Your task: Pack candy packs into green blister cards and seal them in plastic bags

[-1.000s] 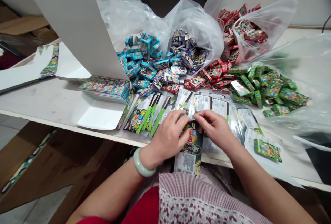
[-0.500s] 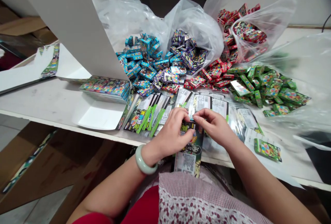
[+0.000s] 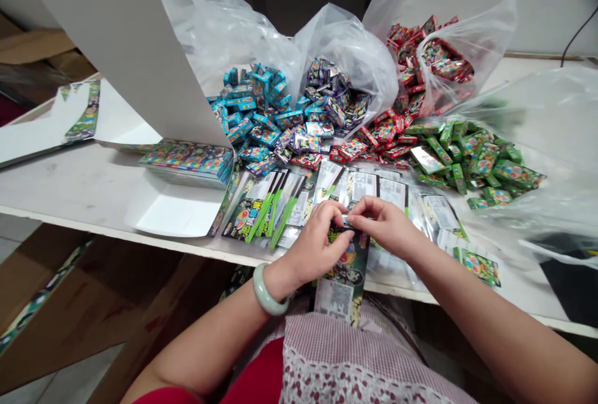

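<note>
A dark printed packet hangs down over the table's front edge toward my lap, its upper end between my hands. My left hand, with a pale green bangle on the wrist, curls its fingers at the top left of the packet, the thumb pointing right across its front. At the top right, my right hand pinches the packet's top edge with thumb and forefinger. The fingertips of both hands nearly meet there and partly hide that edge. Flat packets with green strips lie fanned out left of my hands.
Behind my hands lie piles of small blue boxes, purple boxes, red boxes and green boxes, spilling from clear plastic bags. One green box lies apart at right. An open white carton stands at left.
Both hands stay at the packet's top edge, with only a slight shift of the fingers. The whole view has moved slightly.
</note>
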A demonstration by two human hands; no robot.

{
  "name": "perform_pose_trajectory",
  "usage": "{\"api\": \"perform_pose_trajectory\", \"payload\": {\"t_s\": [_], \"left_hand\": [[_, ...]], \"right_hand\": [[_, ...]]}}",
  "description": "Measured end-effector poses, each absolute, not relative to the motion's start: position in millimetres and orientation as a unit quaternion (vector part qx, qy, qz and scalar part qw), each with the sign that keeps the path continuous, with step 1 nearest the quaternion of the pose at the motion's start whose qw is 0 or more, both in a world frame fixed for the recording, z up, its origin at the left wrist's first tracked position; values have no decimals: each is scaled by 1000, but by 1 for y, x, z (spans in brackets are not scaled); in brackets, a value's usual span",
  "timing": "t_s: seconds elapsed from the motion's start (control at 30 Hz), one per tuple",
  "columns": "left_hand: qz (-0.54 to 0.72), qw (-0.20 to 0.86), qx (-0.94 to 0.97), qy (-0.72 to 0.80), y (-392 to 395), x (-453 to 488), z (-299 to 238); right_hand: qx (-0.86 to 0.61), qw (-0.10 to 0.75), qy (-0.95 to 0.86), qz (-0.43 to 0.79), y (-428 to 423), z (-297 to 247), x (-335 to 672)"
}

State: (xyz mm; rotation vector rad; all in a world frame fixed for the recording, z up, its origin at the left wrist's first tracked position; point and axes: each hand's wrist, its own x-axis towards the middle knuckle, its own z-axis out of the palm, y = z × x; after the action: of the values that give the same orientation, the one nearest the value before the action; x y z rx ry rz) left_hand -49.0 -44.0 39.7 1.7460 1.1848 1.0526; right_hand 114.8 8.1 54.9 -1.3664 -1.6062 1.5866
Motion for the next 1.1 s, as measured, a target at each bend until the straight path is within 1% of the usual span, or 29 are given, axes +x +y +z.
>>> {"api": "perform_pose_trajectory", "payload": {"t_s": [0.07, 0.23, 0.33, 0.4, 0.53, 0.63, 0.73, 0.9, 1.03, 1.1], "left_hand": [[412, 381, 683, 466, -45, -48, 41], [416, 370, 682, 474, -46, -44, 44], [416, 369, 684, 472, -45, -43, 46], [416, 369, 688, 466, -44, -42, 47], [408, 372, 697, 457, -42, -40, 46], [405, 366, 703, 457, -41, -38, 45], [404, 361, 703, 461, -42, -37, 44], [403, 362, 696, 472, -44, -39, 44], [408, 364, 698, 463, -45, -41, 44], [407, 367, 696, 464, -45, -41, 43]], "right_hand": [[-493, 255, -621, 554, 4, 56, 117], [-458, 314, -703, 444, -11, 55, 129], [-439, 322, -726, 420, -17, 56, 138], [-445, 306, -709, 453, -16, 57, 143], [-475, 249, -624, 569, -3, 60, 149], [-468, 231, -603, 604, 7, 62, 149], [-473, 221, -594, 612, 10, 62, 147], [-501, 234, -620, 556, 9, 61, 144], [-489, 209, -595, 602, 12, 63, 144], [-496, 210, -606, 585, 11, 65, 143]]}}
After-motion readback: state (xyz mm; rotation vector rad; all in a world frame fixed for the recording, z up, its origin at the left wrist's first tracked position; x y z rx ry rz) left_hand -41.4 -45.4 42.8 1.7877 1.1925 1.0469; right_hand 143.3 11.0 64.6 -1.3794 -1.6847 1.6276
